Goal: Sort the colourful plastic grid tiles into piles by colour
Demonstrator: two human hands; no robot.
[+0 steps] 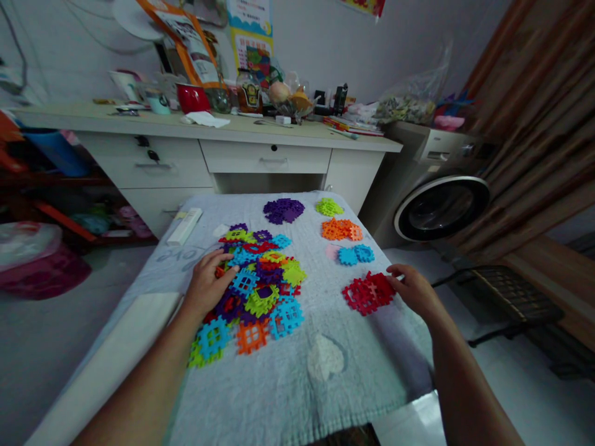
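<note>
A mixed heap of toothed, interlocking plastic building pieces (263,297) in blue, purple, green, orange and red lies left of centre on the cloth-covered table. My left hand (211,282) rests at the heap's left side, thumb and fingers apart over the pieces. At the right, my right hand (411,288) has its fingertips pinched at the edge of a red building piece (383,288), which lies on the red pile (360,296). Beyond that are blue pieces (356,254), an orange pile (341,229), a green pile (328,207) and a purple pile (283,210).
A white box (185,227) lies at the table's far left, and a long white board (125,353) runs along its left edge. Behind stands a cluttered desk (269,139) with drawers. A washing machine (432,186) and a black rack (506,303) are at right.
</note>
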